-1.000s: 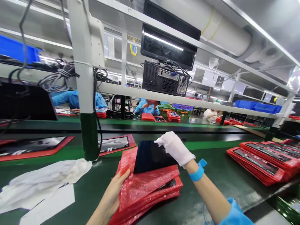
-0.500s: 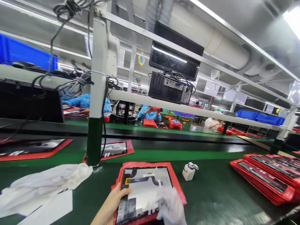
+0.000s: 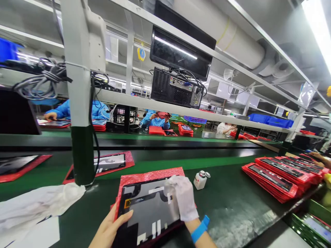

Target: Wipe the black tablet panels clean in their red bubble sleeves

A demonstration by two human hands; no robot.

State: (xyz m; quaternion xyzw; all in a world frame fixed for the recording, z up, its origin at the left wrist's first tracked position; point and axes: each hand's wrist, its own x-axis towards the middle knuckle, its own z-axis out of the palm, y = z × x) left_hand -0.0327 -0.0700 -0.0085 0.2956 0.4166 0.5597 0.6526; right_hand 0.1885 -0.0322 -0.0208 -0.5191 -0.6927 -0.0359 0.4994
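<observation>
A flat tablet screen (image 3: 148,215) lies tilted in front of me, its grey back up, with a dark flex cable, an orange patch and white tape strips. Red bubble-wrap pouches (image 3: 152,175) show beneath it along the far edge. My bare left hand (image 3: 111,225) grips the screen's left side, thumb on top and the other fingers hidden underneath. My right hand (image 3: 183,198), in a white glove with a blue band at the wrist, is closed over the screen's far right corner; its fingertips are partly hidden. Just right of it stands a small white pump bottle (image 3: 200,181), lid flipped up.
Stacks of red pouches with screens (image 3: 274,177) stand at the right. A crumpled white cloth (image 3: 38,203) lies left by the post (image 3: 80,148). Behind the post another screen (image 3: 112,162) rests on red wrap. Co-workers in blue (image 3: 153,119) sit beyond the shelf.
My view has swung to the right. My gloved right hand has moved from the screen's near right part up to its far right corner. My left hand keeps hold of the left side.
</observation>
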